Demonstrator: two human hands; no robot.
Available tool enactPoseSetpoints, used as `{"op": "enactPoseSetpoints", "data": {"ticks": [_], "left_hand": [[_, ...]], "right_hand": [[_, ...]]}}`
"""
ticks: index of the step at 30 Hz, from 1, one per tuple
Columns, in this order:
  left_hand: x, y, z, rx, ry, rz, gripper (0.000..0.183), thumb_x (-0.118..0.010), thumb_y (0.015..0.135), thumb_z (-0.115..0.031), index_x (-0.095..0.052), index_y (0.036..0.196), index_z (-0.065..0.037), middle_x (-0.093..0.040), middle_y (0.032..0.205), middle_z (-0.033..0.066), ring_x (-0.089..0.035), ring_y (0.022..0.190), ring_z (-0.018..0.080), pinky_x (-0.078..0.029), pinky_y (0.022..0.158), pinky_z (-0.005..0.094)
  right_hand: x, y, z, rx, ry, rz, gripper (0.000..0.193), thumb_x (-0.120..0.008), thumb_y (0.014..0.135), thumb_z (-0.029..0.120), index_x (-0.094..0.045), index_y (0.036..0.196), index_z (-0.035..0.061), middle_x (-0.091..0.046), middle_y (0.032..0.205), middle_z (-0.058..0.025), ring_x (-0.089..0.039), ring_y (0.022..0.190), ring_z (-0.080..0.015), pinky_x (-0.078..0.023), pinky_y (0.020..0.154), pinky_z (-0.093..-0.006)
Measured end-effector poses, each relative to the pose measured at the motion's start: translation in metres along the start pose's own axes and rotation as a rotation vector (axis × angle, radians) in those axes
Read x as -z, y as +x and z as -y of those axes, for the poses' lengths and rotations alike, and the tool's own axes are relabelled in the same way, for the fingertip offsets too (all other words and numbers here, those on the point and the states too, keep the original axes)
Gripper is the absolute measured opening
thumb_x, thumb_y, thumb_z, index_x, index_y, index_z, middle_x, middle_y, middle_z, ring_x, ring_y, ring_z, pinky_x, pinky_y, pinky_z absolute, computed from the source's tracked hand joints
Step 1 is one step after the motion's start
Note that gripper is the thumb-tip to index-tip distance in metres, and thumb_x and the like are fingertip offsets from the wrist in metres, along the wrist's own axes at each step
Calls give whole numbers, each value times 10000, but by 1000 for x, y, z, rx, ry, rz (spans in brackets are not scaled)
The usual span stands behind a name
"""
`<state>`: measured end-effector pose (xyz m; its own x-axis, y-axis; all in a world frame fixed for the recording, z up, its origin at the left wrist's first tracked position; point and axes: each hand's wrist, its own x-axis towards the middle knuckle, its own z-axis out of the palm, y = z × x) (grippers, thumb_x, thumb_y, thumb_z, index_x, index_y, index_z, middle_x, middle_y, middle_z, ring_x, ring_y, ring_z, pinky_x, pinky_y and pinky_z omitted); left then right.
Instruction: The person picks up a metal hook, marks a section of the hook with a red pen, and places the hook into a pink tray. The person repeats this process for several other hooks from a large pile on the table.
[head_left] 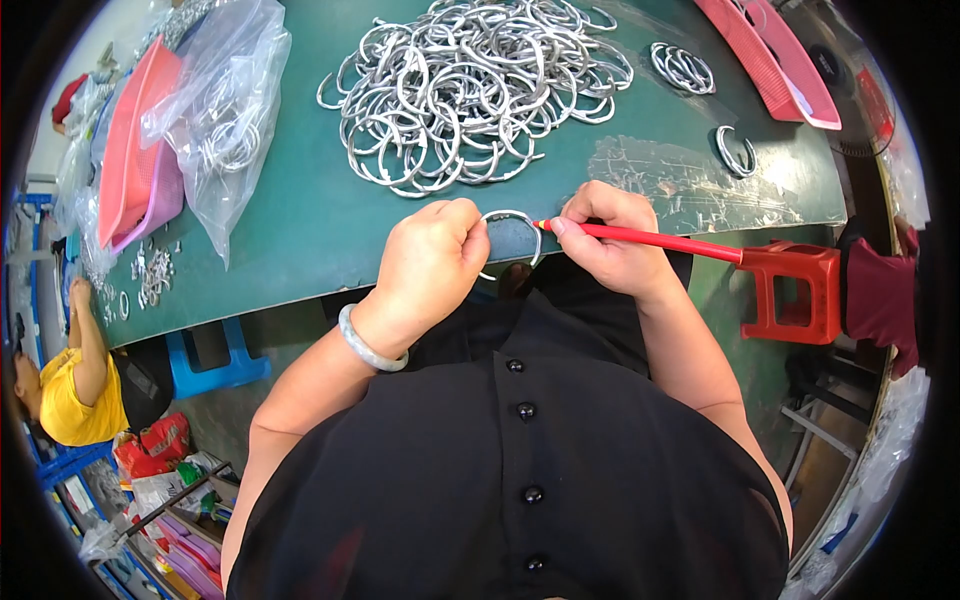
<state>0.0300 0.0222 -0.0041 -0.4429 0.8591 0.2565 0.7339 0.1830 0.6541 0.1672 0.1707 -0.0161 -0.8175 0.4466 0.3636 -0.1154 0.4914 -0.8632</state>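
My left hand (430, 255) is closed in a pinch on one side of a silver open bangle (512, 213), held at the front edge of the green table (300, 230). In my right hand (620, 240) is a long, thin red stick-like tool (665, 240), gripped close to its yellowish tip. That tip meets the bangle's right side or sits very close to it; its exact kind I cannot make out. Just beyond both hands, a large heap of similar silver bangles (480, 100) covers the table.
A small bangle stack (683, 68), a lone bangle (735, 152) and a pink basket (770, 60) occupy the right. Leftward are another basket (140, 170), a clear bag (225, 120), small silvery pieces (153, 275) and a person in yellow (75, 400). A red stool (790, 290) stands right.
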Motion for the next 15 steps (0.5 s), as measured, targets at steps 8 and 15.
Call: {"op": "enactPoseSetpoints", "data": {"ticks": [8, 15], "left_hand": [[-1, 0, 1, -27, 5, -8, 34, -567, 720, -15, -542, 701, -4, -531, 616, 121, -525, 529, 261, -415, 497, 318], [-1, -1, 1, -19, 4, -12, 27, -566, 715, -11, -546, 700, -4, -537, 622, 125, -536, 542, 260, -421, 504, 315]], "right_hand": [[1, 3, -1, 128, -102, 83, 153, -638, 693, 73, -513, 613, 40, -515, 558, -58, -498, 493, -166, -380, 459, -273], [3, 0, -1, -136, 96, -7, 158, -637, 726, 134, -540, 667, 25, -559, 584, -55, -527, 534, -111, -411, 494, -244]]}}
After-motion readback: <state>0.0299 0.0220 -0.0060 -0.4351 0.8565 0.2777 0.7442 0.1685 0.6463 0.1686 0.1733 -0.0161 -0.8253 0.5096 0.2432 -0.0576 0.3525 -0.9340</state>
